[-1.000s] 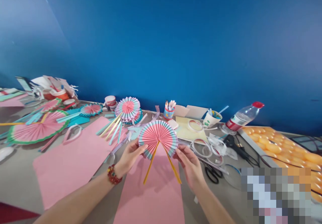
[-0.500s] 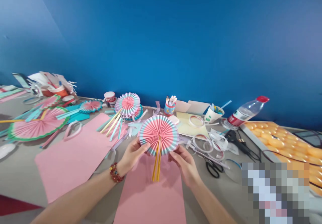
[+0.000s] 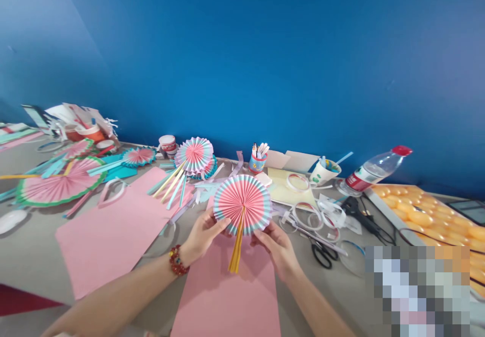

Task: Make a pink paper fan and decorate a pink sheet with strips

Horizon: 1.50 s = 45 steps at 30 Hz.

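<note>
A round pleated paper fan point(image 3: 242, 195), pink in the middle with blue and lilac toward the rim, is spread between my hands. Two yellow strips point(image 3: 237, 248) hang from its centre and lie close together. My left hand point(image 3: 202, 236), with a beaded bracelet at the wrist, pinches the fan's lower left edge, thumb in front. At the lower right edge my right hand point(image 3: 276, 248) grips it the same way; the fingers behind are partly hidden. Beneath the fan a pink paper sheet point(image 3: 229, 301) lies on the grey table.
Finished fans point(image 3: 195, 156) and a larger pink paper point(image 3: 113, 231) lie to the left. On the right are black-handled scissors point(image 3: 324, 252), tape rolls point(image 3: 306, 215), a glue gun point(image 3: 358, 213), a paper cup point(image 3: 324, 172) and a red-capped bottle point(image 3: 379, 170). A blue wall rises behind.
The two yellow strips, spread apart before, now lie nearly together. The fan and both hands have shifted slightly right in view, and the whole view has moved a little.
</note>
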Motion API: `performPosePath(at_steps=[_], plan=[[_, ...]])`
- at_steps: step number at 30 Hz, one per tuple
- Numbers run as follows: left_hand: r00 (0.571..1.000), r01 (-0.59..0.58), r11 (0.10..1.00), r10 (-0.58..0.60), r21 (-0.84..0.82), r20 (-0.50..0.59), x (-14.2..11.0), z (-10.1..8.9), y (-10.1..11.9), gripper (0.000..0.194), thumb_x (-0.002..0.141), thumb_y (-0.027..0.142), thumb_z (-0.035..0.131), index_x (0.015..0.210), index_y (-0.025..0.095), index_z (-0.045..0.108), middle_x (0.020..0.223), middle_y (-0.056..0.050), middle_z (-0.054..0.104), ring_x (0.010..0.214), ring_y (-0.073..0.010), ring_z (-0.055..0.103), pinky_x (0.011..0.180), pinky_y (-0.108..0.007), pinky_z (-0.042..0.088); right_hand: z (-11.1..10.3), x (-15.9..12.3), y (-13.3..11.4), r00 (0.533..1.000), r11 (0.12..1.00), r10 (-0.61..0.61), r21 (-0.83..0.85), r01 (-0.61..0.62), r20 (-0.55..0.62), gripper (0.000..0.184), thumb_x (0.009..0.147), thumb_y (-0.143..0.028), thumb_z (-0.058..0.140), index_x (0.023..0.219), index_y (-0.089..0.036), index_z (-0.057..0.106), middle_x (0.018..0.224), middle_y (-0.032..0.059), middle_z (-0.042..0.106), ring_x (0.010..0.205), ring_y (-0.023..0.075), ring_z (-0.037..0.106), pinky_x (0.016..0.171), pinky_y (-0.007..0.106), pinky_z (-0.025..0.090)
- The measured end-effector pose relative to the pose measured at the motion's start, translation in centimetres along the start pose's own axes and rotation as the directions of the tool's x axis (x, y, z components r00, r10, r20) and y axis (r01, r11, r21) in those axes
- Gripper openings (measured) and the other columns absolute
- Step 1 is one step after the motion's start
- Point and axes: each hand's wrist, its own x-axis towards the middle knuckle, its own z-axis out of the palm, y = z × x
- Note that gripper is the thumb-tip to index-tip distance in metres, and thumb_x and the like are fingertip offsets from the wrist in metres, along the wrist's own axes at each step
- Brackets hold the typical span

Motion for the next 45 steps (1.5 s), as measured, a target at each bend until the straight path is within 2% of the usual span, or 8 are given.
performPosePath(at_steps=[5, 10, 26, 36, 41, 45], plan=[[1.0, 0.004, 1.0, -0.004, -0.007, 0.011, -0.06, 0.06, -0.1, 0.033, 0.082, 0.038, 0.071, 0.106, 0.016, 0.063, 0.09, -0.005, 0.068, 0.075, -0.0166, 0.065, 0.063, -0.029, 0.06, -0.06, -0.04, 0.15, 0.999, 0.999, 0.035, -0.026, -0.035, 0.007, 0.035, 0.072, -0.044, 0.079, 0.091, -0.017, 0.067, 0.075, 0.0021, 0.067, 0.064, 0.0159, 0.061, 0.064, 0.031, 0.052], [1.0, 0.002, 1.0, -0.002, 0.001, 0.022, -0.12, 0.19, -0.23, 0.034, 0.082, 0.038, 0.071, 0.106, 0.015, 0.064, 0.088, -0.004, 0.069, 0.071, -0.0165, 0.065, 0.063, -0.03, 0.06, 0.06, -0.08, 0.38, 0.999, 0.997, 0.045, -0.068, -0.046, -0.015, 0.039, 0.068, -0.047, 0.081, 0.089, -0.017, 0.067, 0.078, 0.0033, 0.069, 0.063, 0.0163, 0.062, 0.065, 0.032, 0.053], [0.999, 0.039, 0.999, -0.039, 0.022, 0.021, -0.12, 0.3, -0.51, 0.041, 0.077, 0.042, 0.075, 0.106, 0.016, 0.064, 0.095, -0.007, 0.071, 0.079, -0.0212, 0.068, 0.067, -0.032, 0.059, 0.1, 0.06, 0.81, 0.999, 0.994, 0.033, -0.101, -0.033, 0.001, 0.039, 0.068, -0.049, 0.081, 0.085, -0.016, 0.069, 0.074, 0.0047, 0.069, 0.066, 0.0188, 0.063, 0.065, 0.033, 0.055], [1.0, 0.005, 0.999, -0.006, 0.038, 0.029, -0.15, 0.26, -0.73, 0.043, 0.08, 0.041, 0.073, 0.114, 0.017, 0.062, 0.093, -0.007, 0.07, 0.08, -0.0208, 0.066, 0.071, -0.032, 0.057, 0.32, 0.03, 0.78, 1.0, 0.996, 0.017, -0.083, -0.015, 0.025, 0.041, 0.067, -0.051, 0.081, 0.085, -0.017, 0.068, 0.074, 0.0039, 0.068, 0.065, 0.0191, 0.063, 0.062, 0.034, 0.056], [0.999, -0.02, 0.999, 0.019, 0.044, 0.033, -0.05, 0.22, -0.81, 0.038, 0.082, 0.04, 0.071, 0.113, 0.018, 0.062, 0.088, -0.004, 0.07, 0.077, -0.0187, 0.066, 0.075, -0.032, 0.057, 0.28, 0.07, 0.81, 1.0, 0.996, 0.022, -0.083, -0.02, 0.02, 0.041, 0.067, -0.05, 0.081, 0.086, -0.017, 0.068, 0.074, 0.0037, 0.068, 0.063, 0.0183, 0.062, 0.063, 0.035, 0.056], [0.999, -0.033, 0.999, 0.032, 0.038, 0.041, 0.04, 0.13, -0.91, 0.035, 0.084, 0.038, 0.069, 0.111, 0.017, 0.062, 0.092, -0.006, 0.071, 0.079, -0.0193, 0.067, 0.08, -0.035, 0.056, 0.26, 0.02, 0.81, 1.0, 0.997, 0.019, -0.077, -0.018, 0.014, 0.04, 0.067, -0.049, 0.081, 0.085, -0.017, 0.066, 0.072, 0.0023, 0.066, 0.062, 0.0173, 0.061, 0.062, 0.034, 0.056]])
